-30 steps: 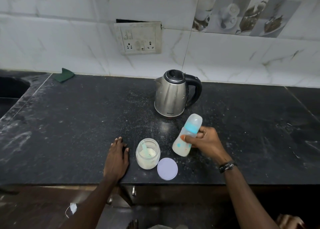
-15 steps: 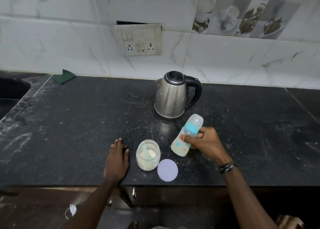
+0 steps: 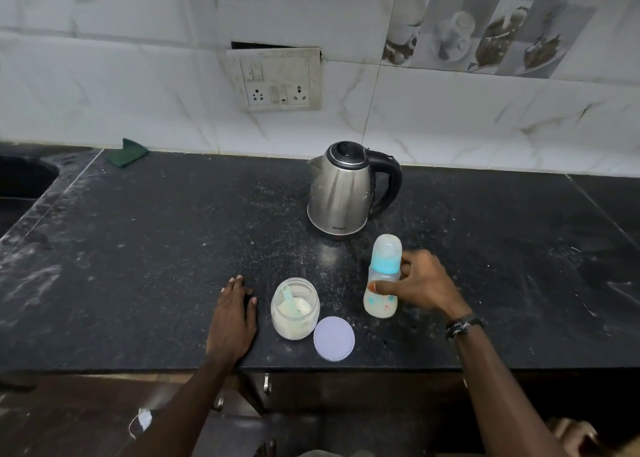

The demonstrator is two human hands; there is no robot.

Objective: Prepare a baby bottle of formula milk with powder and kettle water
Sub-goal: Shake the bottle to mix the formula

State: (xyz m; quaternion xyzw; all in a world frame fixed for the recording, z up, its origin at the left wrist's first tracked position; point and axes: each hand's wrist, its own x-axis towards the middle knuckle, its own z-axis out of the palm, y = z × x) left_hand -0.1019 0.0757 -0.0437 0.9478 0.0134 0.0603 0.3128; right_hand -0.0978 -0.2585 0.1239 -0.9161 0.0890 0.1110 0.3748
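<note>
The fingers (image 3: 410, 261) of the right hand (image 3: 420, 283) curl round the middle of the baby bottle (image 3: 382, 278), thumb across its near side, just right of centre in the frame; the bottle stands close to upright on the dark surface (image 3: 173, 248), its clear cap and blue collar on, with pale milky liquid showing in the lower part. The left hand (image 3: 233, 318) lies flat on the surface at lower centre, fingers straight and close together, holding nothing. Just beside it to the right stands the open powder jar (image 3: 295, 309) with a pale green scoop (image 3: 290, 299) resting inside on the white powder, and the jar's lilac lid (image 3: 334, 339) lies flat on the surface touching or nearly touching the jar's lower right. The steel kettle (image 3: 341, 188) stands behind the bottle, above centre, lid down and handle to the right. Judging from the capped bottle and its cloudy contents, powder and water seem to be in already and the bottle closed; what appears left is mixing, if that is not done, and putting the lid back on the jar.
</note>
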